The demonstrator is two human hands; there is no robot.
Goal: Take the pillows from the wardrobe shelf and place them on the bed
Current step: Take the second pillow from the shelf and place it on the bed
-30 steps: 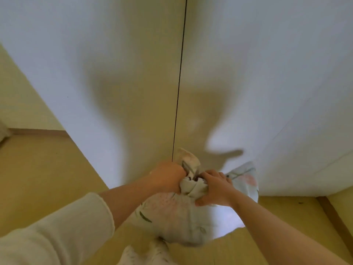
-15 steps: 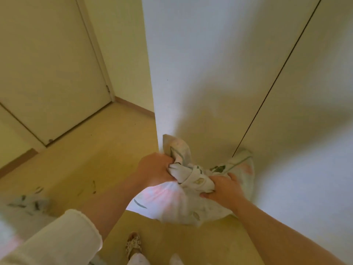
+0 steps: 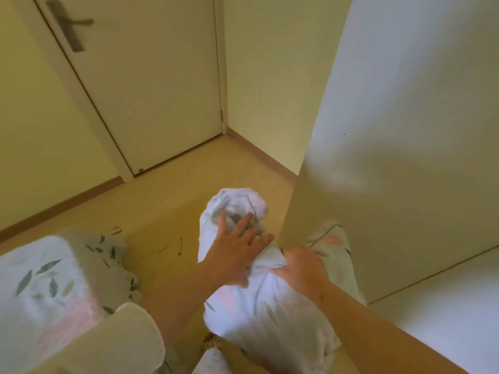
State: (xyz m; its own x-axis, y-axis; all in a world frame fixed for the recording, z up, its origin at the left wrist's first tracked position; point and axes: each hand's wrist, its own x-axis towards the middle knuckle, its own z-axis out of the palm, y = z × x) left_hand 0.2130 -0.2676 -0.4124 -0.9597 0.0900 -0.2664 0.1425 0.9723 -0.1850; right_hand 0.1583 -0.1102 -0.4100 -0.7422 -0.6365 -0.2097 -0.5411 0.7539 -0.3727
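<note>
Head view: pillow (image 3: 270, 300) hangs between the arms, beside the wardrobe (image 3: 405, 130). Right hand (image 3: 302, 271) clenched on its bunched cover; left hand (image 3: 237, 255) flat, fingers spread, pressing. Bed (image 3: 40, 279) lies left. Advice: close left hand before swinging over.

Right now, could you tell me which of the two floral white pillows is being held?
The floral white pillow at centre: right hand grips it, left hand lies open on it. The lower-left floral pillow is untouched.
</note>
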